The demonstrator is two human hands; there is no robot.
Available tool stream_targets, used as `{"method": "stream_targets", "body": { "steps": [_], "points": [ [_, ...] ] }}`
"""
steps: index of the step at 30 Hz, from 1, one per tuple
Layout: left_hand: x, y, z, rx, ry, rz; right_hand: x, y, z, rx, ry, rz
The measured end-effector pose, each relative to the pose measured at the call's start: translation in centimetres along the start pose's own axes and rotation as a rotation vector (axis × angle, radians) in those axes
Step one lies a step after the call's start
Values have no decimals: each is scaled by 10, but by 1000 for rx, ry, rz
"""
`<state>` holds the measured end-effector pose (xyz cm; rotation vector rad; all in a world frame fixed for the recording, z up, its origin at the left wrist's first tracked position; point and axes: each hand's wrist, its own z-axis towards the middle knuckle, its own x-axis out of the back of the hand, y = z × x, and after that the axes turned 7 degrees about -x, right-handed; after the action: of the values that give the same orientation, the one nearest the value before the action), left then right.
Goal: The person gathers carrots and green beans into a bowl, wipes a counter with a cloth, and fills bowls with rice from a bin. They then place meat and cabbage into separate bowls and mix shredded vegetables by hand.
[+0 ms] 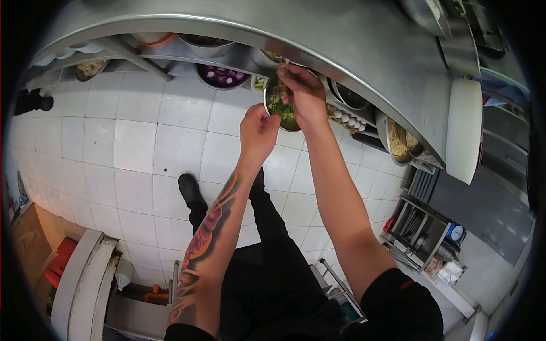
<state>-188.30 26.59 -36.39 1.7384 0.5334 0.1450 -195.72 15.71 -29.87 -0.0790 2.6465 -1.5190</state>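
A metal bowl (pixel 291 123) with chopped green leaves (pixel 278 105) in it is tilted in front of me, below the steel counter's edge. My left hand (pixel 259 132) grips the bowl's near left rim, thumb against it. Over the bowl's right side is my right hand (pixel 304 94), its fingers bent together near the upper rim; what they hold, if anything, is too small to name. Just behind the bowl, another container with pale green food (pixel 274 57) is partly hidden by the counter and my right hand.
Under the steel counter (pixel 227 14), a shelf holds a bowl of purple onions (pixel 222 75), eggs (pixel 348 119) and a bowl of pale strips (pixel 396 139). A white board (pixel 465 131) stands at the right. Tiled floor (pixel 133 148) lies below.
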Motion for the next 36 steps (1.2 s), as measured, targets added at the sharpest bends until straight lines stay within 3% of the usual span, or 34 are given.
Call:
{"method": "stream_targets", "body": {
  "steps": [2, 8, 10, 13, 16, 18, 21, 23, 25, 27, 29, 31, 33, 36],
  "points": [
    [6, 3, -1, -29, 2, 18, -6, -2, -7, -43, -25, 67],
    [19, 17, -3, -34, -1, 79, 10, -8, -58, 108, 52, -108],
    [27, 20, -9, 0, 24, 76, 23, 6, -68, 631, 54, -1023],
    [43, 43, -29, -20, -2, 204, 4, -42, -111, 495, 68, -805],
    [55, 63, -59, -74, 19, 222, 2, -61, -132, 424, -46, -897],
    [62, 67, -81, -25, 15, 145, -5, -82, -153, 501, -52, -819],
    [59, 125, -109, -33, 39, 146, -2, -106, -174, 643, -185, -770],
    [55, 158, -122, 82, 29, -17, 2, -125, -188, 708, -233, -820],
    [47, 195, -130, 48, 38, -11, 8, -164, -205, 725, -145, -775],
    [37, 224, -130, 33, 33, -48, 24, -196, -218, 660, 211, -918],
    [24, 248, -127, 51, 10, -94, 47, -193, -205, 831, 339, -1017],
    [17, 243, -112, -43, -85, -104, 60, -186, -186, 69, -144, -512],
    [15, 249, -96, 14, -178, -96, 58, -182, -177, 152, -86, -241],
    [21, 284, -94, -34, -210, -57, 69, -181, -164, 158, 35, -127]
  ]
}}
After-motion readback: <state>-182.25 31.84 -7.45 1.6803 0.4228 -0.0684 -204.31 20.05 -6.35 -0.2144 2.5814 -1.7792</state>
